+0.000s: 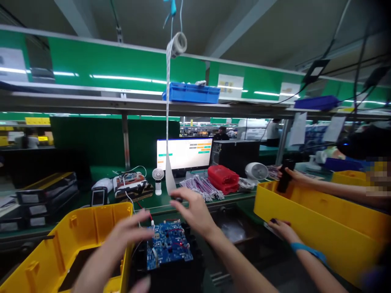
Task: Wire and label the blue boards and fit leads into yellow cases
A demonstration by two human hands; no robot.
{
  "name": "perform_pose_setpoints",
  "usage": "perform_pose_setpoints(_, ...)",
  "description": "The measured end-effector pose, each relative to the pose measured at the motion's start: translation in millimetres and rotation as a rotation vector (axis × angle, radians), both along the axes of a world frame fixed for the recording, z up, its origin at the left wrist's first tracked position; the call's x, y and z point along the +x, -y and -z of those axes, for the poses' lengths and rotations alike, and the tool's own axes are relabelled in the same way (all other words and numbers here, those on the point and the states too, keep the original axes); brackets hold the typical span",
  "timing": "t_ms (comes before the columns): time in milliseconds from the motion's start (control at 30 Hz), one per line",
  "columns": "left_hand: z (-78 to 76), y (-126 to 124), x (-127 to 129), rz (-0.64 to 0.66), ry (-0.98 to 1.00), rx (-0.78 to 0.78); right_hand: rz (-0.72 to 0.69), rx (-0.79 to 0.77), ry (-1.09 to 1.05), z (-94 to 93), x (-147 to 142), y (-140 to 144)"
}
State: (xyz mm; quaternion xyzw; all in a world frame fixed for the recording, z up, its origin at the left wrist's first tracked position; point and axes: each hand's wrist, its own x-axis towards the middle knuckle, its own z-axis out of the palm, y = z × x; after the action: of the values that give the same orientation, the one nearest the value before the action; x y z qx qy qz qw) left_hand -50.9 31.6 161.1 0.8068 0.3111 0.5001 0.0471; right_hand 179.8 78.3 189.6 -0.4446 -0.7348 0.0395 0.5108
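My left hand (114,244) is blurred at the lower left, its fingers spread and its thumb apart, with nothing visible in it. It hovers beside a blue circuit board (168,246) that lies on a black block and shows a small red light. Beyond the board, my right hand (197,211) reaches forward with thumb and index finger apart. Its index fingertip is at the lower end of a white strip (168,122), which hangs from a roll (179,44); whether they touch is unclear. A small dark patch shows between those fingers, too indistinct to name.
A yellow bin (58,240) stands at left. At right, another person's hands are at a second yellow bin (305,215), one holding a black object (286,177). Behind are a monitor (185,154), a small fan (158,179), bundled cables (201,187) and a red bundle (222,179).
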Motion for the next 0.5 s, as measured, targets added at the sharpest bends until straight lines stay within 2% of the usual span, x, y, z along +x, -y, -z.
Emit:
perform_pose_setpoints(67, -65.0, -21.9, 2.2, 0.131, -0.049, -0.100, 0.083, 0.133, -0.102, -31.4, 3.9, -30.7)
perform_pose_setpoints(100, -91.5, -37.5, 9.5, 0.188, -0.087, -0.146, 0.105, 0.162, -0.143, -44.7, 3.8, -48.0)
perform_pose_setpoints(133, -112.6, -55.6, 20.1, 0.201, -0.068, -0.149, 0.120, 0.182, -0.176, -56.0, 2.9, -65.4)
perform_pose_setpoints(200, -138.7, -94.7, 46.8, 0.181, 0.007, -0.122, 0.144, 0.209, -0.252, -71.9, 0.0, -95.6)
perform_pose_setpoints(267, -147.2, -128.8, 72.4, 0.172, 0.100, -0.137, 0.139, 0.210, -0.334, -78.7, -2.6, -114.1)
perform_pose_setpoints(333, -144.8, -149.7, 90.0, 0.162, 0.167, -0.135, 0.092, 0.194, -0.422, -77.6, -3.7, -117.6)
perform_pose_setpoints(400, -136.8, -155.5, 98.1, 0.167, 0.215, -0.131, 0.002, 0.161, -0.512, -71.3, -2.9, -108.6)
perform_pose_setpoints(500, -123.1, -145.4, 100.1, 0.229, 0.255, -0.145, -0.174, 0.066, -0.626, -61.9, 0.8, -85.5)
